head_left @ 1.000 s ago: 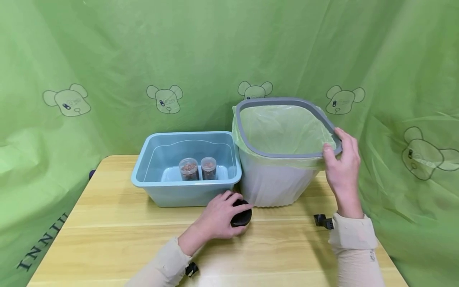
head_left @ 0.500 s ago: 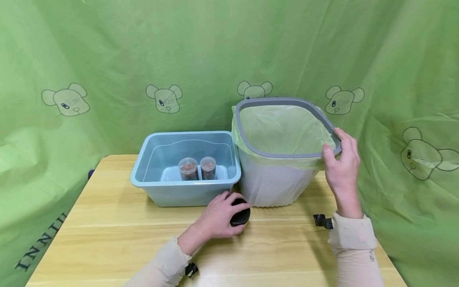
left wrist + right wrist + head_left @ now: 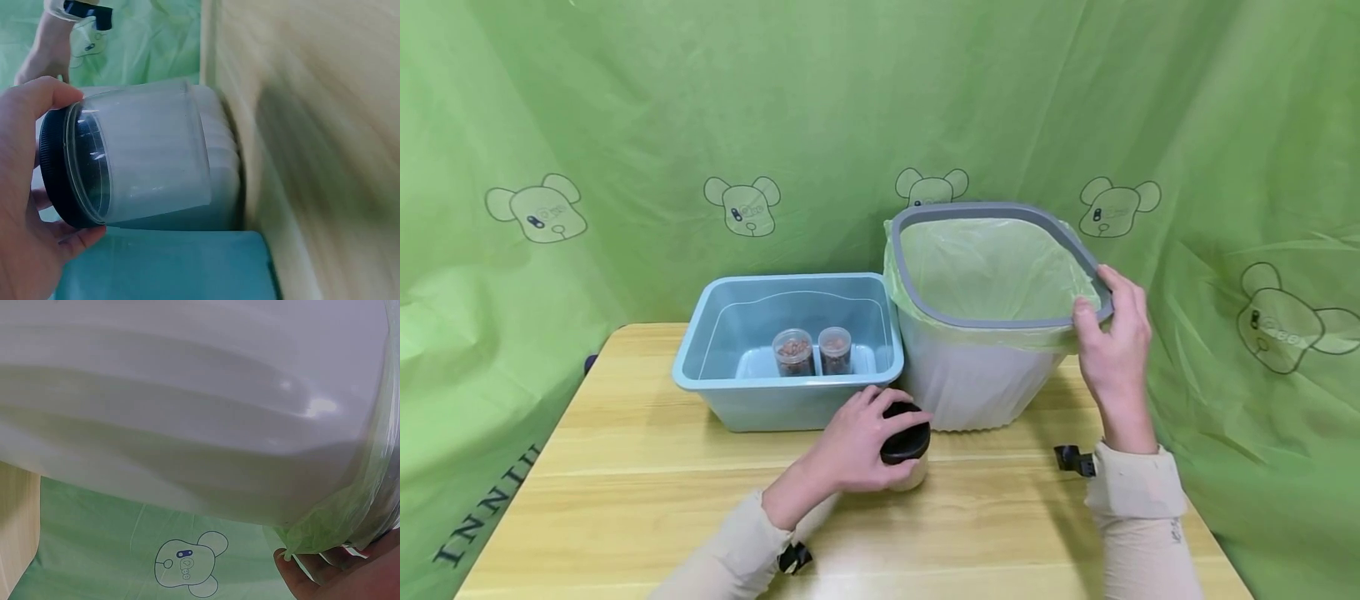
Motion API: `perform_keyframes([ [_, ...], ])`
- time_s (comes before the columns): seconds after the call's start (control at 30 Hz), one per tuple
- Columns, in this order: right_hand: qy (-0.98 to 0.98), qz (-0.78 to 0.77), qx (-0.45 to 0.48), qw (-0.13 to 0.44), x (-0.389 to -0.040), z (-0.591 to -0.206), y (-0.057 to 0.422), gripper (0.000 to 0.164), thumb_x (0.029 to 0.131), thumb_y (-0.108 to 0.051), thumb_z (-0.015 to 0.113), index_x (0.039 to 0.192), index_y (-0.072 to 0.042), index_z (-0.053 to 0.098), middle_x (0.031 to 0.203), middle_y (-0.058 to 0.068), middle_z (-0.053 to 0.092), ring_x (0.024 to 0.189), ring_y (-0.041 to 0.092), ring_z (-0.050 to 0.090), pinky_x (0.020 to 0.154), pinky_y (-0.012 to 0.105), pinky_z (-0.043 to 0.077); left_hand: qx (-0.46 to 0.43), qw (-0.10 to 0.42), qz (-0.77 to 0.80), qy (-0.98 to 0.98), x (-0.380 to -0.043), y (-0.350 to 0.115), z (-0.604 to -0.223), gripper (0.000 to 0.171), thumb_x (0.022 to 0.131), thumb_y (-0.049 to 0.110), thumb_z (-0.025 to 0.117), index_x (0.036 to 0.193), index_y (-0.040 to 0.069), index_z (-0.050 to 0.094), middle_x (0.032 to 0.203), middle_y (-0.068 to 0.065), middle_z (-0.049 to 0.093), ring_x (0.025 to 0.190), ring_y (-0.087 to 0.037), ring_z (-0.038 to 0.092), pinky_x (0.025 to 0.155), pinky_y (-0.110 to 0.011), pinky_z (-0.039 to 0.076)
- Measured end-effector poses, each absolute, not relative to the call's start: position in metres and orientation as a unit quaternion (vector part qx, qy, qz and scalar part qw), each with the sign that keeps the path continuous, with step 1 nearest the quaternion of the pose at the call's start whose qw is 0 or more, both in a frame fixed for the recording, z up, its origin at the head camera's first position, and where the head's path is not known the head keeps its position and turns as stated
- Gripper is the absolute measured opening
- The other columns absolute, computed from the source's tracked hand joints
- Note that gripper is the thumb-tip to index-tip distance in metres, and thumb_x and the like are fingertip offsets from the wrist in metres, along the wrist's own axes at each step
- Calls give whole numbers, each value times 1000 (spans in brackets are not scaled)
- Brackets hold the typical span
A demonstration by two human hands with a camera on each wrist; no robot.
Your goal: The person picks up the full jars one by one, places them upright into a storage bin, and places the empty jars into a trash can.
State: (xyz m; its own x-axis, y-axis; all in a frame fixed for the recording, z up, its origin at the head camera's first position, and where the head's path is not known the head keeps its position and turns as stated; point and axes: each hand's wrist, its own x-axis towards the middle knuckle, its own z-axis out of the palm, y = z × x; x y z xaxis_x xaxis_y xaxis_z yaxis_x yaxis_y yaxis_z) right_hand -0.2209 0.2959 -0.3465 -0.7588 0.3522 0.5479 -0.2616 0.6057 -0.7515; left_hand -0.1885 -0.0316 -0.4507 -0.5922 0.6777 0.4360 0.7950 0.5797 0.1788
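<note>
My left hand (image 3: 862,444) grips a clear plastic jar (image 3: 147,153) by its black lid (image 3: 906,435), fingers and thumb spread around the lid's edge. The jar looks see-through and bare inside in the left wrist view, its base raised off the table. With my right hand (image 3: 1112,350) I hold the right front corner of the grey rim (image 3: 1000,323) of a white trash bin (image 3: 977,383). A pale green bag (image 3: 992,258) lines the bin and folds over its top; in the right wrist view my fingers are at the bag's edge (image 3: 325,531).
A light blue plastic tub (image 3: 790,408) stands left of the bin, close against it. Inside it are two small clear jars, a wider one (image 3: 794,354) and a narrower one (image 3: 835,352), with brown contents. Beneath is a wooden table (image 3: 625,500); a green curtain (image 3: 820,100) hangs behind.
My left hand has lifted the jar by its lid, so its clear side now shows below the lid. My right hand stays on the bin's rim.
</note>
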Motion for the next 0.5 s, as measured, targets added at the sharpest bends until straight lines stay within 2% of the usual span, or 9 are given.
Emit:
perform_keyframes([
  [0.2, -825, 444, -27, 348, -221, -346, 296, 56, 98, -21, 55, 152, -10, 51, 154, 13, 49, 139, 36, 48, 123, 50, 35, -440, 180, -201, -856, -183, -35, -431, 57, 84, 47, 74, 138, 33, 65, 135, 0, 60, 118, -21, 57, 99, -37, 51],
  [0.4, -826, 443, -28, 347, -221, -347, 296, 56, 98, -21, 55, 152, -10, 51, 154, 13, 49, 138, 36, 48, 123, 50, 35, -449, 211, -226, -838, -182, -42, -405, 58, 83, 45, 75, 139, 32, 65, 135, -1, 61, 114, -21, 58, 91, -35, 54],
  [0.5, -827, 444, -29, 342, -222, -347, 296, 56, 98, -22, 55, 153, -10, 50, 154, 13, 49, 138, 37, 48, 122, 52, 35, -451, 228, -242, -828, -184, -47, -391, 61, 83, 45, 75, 141, 30, 63, 136, -3, 61, 115, -21, 58, 93, -37, 55],
])
